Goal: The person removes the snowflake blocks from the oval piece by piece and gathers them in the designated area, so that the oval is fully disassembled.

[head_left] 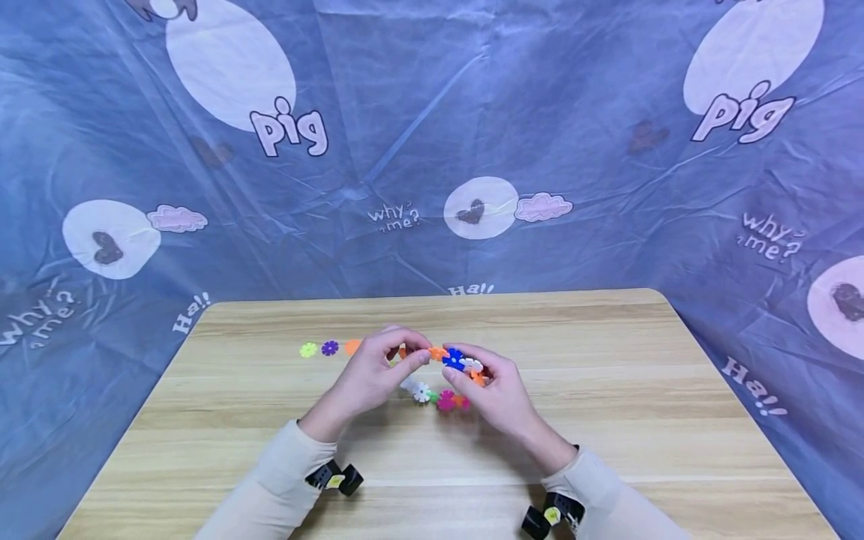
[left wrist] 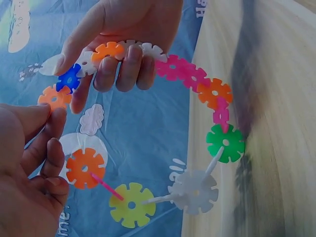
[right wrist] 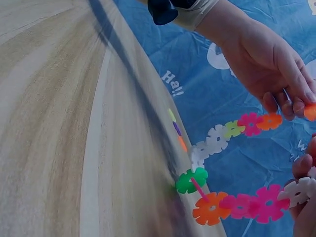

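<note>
A chain of slotted plastic snowflake discs in several colours hangs in a loop between both hands. Finger and thumb of my left hand (head_left: 378, 367) pinch an orange disc (left wrist: 55, 98) at one end. That disc meets a blue disc (left wrist: 69, 78), which my right hand (head_left: 496, 382) holds by the thumb and fingers together with the white disc (left wrist: 87, 64) beside it. Further pieces lie across the right fingers, then pink discs (left wrist: 173, 67) lead down to a green disc (left wrist: 225, 143). At the other end, another orange disc (right wrist: 270, 121) hangs just below my left fingers.
Three loose discs lie in a row on the wooden table (head_left: 607, 450), left of the hands: yellow-green (head_left: 307, 349), purple (head_left: 330, 348) and orange (head_left: 352, 346). Behind the table hangs a blue printed cloth (head_left: 405, 150). Each wrist wears a small black camera.
</note>
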A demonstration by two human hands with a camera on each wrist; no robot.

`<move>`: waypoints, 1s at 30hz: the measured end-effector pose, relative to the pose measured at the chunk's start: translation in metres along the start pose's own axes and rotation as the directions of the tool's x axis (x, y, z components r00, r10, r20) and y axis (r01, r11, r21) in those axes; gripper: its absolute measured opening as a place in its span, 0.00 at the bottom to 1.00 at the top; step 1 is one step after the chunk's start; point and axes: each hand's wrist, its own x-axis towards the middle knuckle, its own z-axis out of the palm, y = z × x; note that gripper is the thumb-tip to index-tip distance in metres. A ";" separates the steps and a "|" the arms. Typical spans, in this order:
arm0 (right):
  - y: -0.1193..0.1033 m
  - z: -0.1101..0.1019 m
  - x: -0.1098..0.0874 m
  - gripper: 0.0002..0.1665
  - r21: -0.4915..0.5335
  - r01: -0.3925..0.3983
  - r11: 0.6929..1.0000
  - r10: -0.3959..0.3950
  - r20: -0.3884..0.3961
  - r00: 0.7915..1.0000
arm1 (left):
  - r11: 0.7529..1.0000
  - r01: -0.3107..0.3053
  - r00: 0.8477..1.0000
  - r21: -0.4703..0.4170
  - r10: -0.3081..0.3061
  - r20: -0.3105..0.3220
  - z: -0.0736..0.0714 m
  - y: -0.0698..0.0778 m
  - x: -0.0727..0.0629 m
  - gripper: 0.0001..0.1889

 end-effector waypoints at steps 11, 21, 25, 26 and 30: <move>0.012 -0.003 -0.003 0.27 0.079 -0.070 0.994 0.071 -0.009 0.997 | 0.995 0.095 0.993 -0.032 -0.097 -0.073 -0.001 -0.007 -0.003 0.05; 0.014 0.002 -0.004 0.25 0.125 -0.080 0.989 0.088 -0.062 0.994 | 0.997 0.071 0.995 -0.039 -0.074 -0.069 0.001 -0.011 -0.004 0.05; 0.011 0.004 -0.003 0.21 0.112 -0.085 0.990 0.097 -0.110 0.989 | 0.999 0.052 0.997 0.007 -0.051 -0.066 0.004 -0.009 -0.004 0.05; 0.011 0.004 -0.003 0.20 0.108 -0.083 0.991 0.096 -0.118 0.988 | 0.999 0.044 0.997 0.011 -0.043 -0.070 0.005 -0.009 -0.004 0.05; 0.009 0.006 -0.002 0.20 0.115 -0.072 0.991 0.086 -0.121 0.989 | 1.000 0.020 0.995 0.001 -0.020 -0.093 0.010 -0.010 -0.002 0.08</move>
